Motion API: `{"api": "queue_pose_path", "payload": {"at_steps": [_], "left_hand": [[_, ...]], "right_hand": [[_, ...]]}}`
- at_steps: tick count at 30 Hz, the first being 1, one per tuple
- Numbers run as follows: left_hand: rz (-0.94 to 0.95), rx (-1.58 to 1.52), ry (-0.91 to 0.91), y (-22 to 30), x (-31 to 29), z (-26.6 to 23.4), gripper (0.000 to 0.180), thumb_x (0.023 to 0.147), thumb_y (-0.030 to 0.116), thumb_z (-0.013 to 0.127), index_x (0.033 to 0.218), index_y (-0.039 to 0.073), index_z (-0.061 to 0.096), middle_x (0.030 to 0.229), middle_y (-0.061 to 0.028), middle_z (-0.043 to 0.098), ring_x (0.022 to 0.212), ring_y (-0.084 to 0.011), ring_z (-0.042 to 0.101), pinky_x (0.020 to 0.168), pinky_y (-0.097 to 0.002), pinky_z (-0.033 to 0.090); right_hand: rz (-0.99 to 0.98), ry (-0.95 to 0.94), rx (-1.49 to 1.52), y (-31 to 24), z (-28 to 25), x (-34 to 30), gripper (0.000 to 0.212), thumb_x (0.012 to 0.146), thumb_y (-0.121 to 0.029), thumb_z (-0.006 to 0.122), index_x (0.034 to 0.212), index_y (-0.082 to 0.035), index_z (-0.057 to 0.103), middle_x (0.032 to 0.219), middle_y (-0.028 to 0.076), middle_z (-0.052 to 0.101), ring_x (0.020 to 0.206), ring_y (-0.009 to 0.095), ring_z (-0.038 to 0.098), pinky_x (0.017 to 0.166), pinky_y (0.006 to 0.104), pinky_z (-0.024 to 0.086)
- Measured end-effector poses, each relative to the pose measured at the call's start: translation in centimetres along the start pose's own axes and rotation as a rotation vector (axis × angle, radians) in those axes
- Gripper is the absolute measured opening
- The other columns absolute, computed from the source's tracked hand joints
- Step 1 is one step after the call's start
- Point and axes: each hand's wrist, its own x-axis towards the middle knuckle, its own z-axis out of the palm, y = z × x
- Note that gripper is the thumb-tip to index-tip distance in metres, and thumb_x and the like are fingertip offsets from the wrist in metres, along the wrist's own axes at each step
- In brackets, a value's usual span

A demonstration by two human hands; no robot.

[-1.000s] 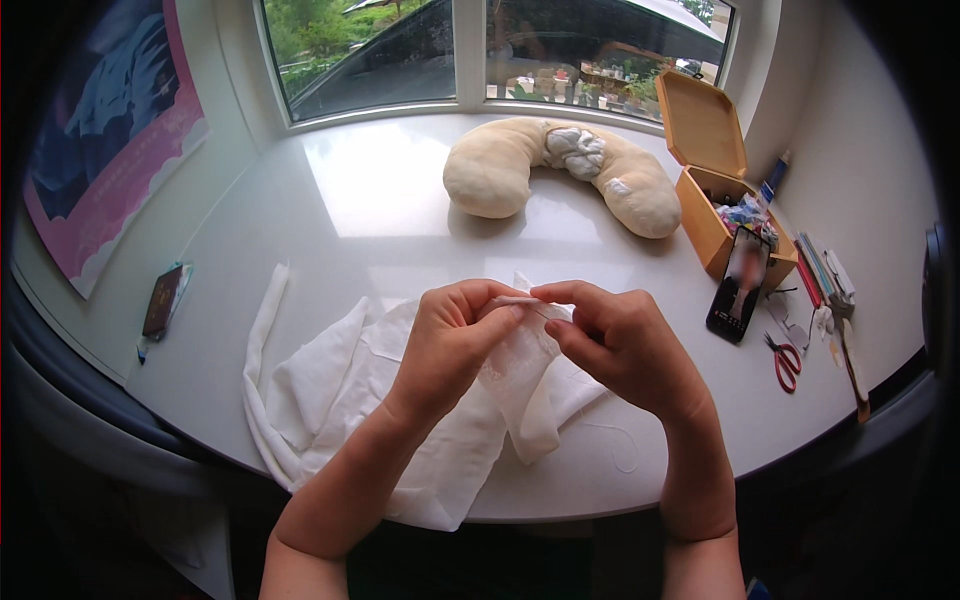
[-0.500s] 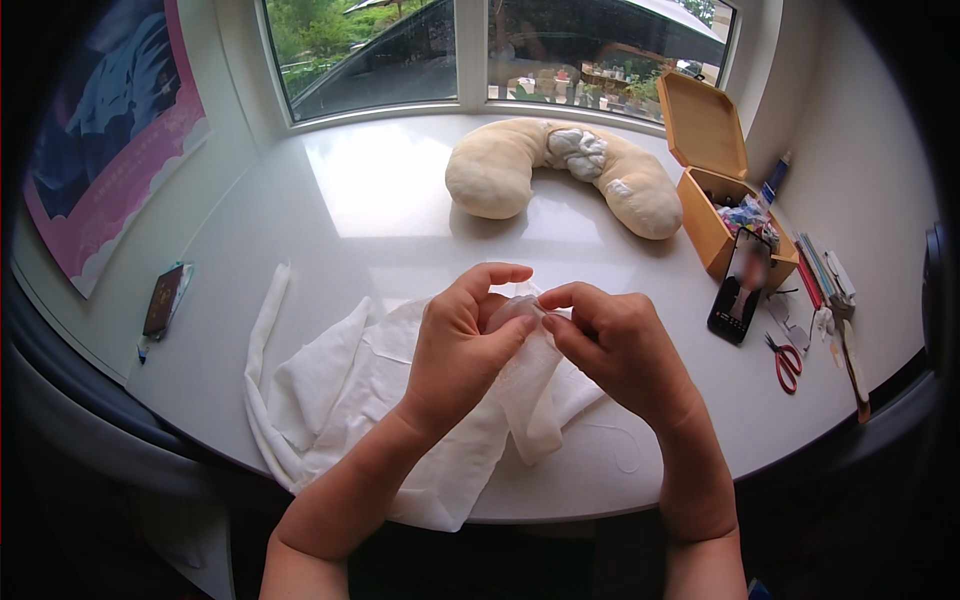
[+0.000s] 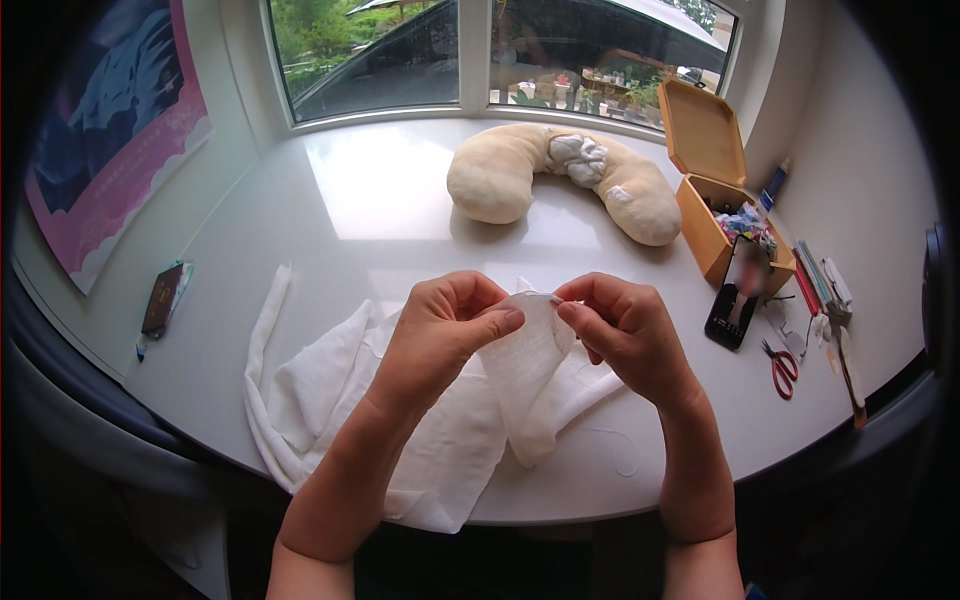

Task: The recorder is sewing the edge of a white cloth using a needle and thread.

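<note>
A thin white cloth (image 3: 526, 365) is raised over the table, its top edge stretched between my two hands. My left hand (image 3: 450, 315) pinches that edge between thumb and forefinger. At the other end, my right hand (image 3: 622, 325) is closed in a pinch on the same edge; whether a needle is also in these fingers is too small to tell. The rest of the white fabric (image 3: 440, 440) lies crumpled beneath and to the left, with a long rolled strip (image 3: 262, 375) at its far left. A fine loose thread (image 3: 630, 450) curls on the tabletop right of the cloth.
A stuffed beige U-shaped pillow (image 3: 495, 180) with white filling showing lies by the window. At right are an open wooden box (image 3: 708, 235), a phone (image 3: 735, 305) leaning on it, red-handled pliers (image 3: 783, 372) and pens (image 3: 815, 275). A dark booklet (image 3: 162, 300) lies far left.
My hands have moved slightly apart, pulling the cloth edge straighter between them. My left forefinger, raised before, has come down onto the cloth.
</note>
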Motion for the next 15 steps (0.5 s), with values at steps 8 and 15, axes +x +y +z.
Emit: {"api": "queue_pose_path", "payload": {"at_steps": [8,15], "left_hand": [[0.001,-0.052,0.025,0.35,-0.14,0.48,0.013,0.082,0.011,0.067,0.082,-0.002,0.064,0.073,-0.0047,0.064,0.065,-0.0076,0.057,0.06,-0.0208,0.046],[-0.013,-0.108,0.005,0.07,0.02,0.17,0.013,0.082,0.012,0.066,0.082,-0.001,0.064,0.072,-0.0044,0.064,0.064,-0.0069,0.057,0.06,-0.0206,0.046]], "right_hand": [[0.023,-0.075,0.09,-0.12,0.51,0.01,0.018,0.09,-0.013,0.057,0.091,0.004,0.062,0.061,-0.002,0.054,0.049,0.003,0.046,0.045,0.0195,0.039],[0.118,-0.178,0.219,-0.65,-0.1,-0.05,0.02,0.091,-0.016,0.056,0.094,0.003,0.061,0.061,-0.002,0.054,0.05,0.002,0.047,0.043,0.0172,0.038]]}}
